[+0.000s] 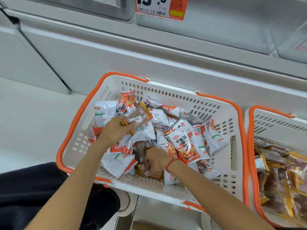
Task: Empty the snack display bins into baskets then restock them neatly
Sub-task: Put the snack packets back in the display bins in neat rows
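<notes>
I am looking down from the head camera into a white basket (216, 113) with orange handles, set on the floor below a white display shelf (149, 52). It is heaped with small sealed snack packets (186, 143), white with red and orange flame print, lying at every angle.

My left hand (116, 128) is raised over the left of the heap, its fingers curled round a clear packet with gold ends (136, 118). That packet's long axis runs from lower left, in my palm, up and away to the right, with the free end pointing toward the shelf.

My right hand (157, 161) is pushed down into the near side of the heap among brown and gold packets (142, 168). Its fingertips are buried, so I cannot tell whether they pinch one or only part the pile. A red cord sits on that wrist.

A second basket (252, 146) stands just beside the first on the right, holding more gold-edged packets (274, 156).

These packets look light, soft and crinkly, and the glossy film is probably slippery. I judge the firm crimped end seals to be the surest place to pinch; squeezing the middle could crush what is inside. Several should gather easily in one hand once their long axes are aligned.
</notes>
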### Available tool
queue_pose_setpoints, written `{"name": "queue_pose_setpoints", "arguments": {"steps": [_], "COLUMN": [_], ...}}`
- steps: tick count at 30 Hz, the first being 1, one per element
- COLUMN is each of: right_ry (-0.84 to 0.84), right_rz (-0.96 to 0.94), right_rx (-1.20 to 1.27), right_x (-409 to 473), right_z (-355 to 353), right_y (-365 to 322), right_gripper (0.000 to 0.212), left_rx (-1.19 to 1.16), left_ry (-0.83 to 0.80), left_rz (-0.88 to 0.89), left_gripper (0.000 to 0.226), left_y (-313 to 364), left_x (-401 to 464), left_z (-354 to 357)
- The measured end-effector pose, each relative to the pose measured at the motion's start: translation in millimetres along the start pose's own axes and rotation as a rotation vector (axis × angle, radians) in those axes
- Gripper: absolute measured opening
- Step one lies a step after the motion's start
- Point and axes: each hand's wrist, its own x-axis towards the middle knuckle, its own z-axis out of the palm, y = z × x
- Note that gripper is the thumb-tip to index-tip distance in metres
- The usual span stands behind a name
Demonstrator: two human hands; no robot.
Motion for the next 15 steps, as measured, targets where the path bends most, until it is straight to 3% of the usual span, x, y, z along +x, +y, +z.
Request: {"name": "queue_pose_setpoints", "arguments": {"steps": [1, 4, 7, 10, 13, 15], "right_ry": [0.01, 0.191, 0.426, 0.507, 0.698, 0.845], "right_rz": [-0.021, -0.041, -0.028, -0.13, -0.158, -0.145], "right_rx": [0.086, 0.526, 1.182, 1.783, 2.024, 2.055], "right_x": [-6, -50, -99, -126, -141, -156], "right_z": [-2, -17, -34, -48, -57, -56], "right_y": [8, 32, 47, 55, 55, 58], "right_gripper": [0.02, 0.035, 0.01, 0.042, 0.043, 0.044], "left_rx": [-0.048, -0.204, -0.34, -0.303, -0.263, -0.25], "left_ry": [-0.009, -0.022, -0.027, -0.126, -0.294, -0.38], "left_rz": [-0.011, -0.015, -0.02, 0.029, 0.124, 0.18], "left_gripper": [0.033, 0.02, 0.012, 0.016, 0.011, 0.013], "left_y": [3, 18, 35, 57, 84, 102], "left_x": [0, -3, -12, -25, -42, -51], "left_z": [-2, -2, 9, 38, 76, 96]}}
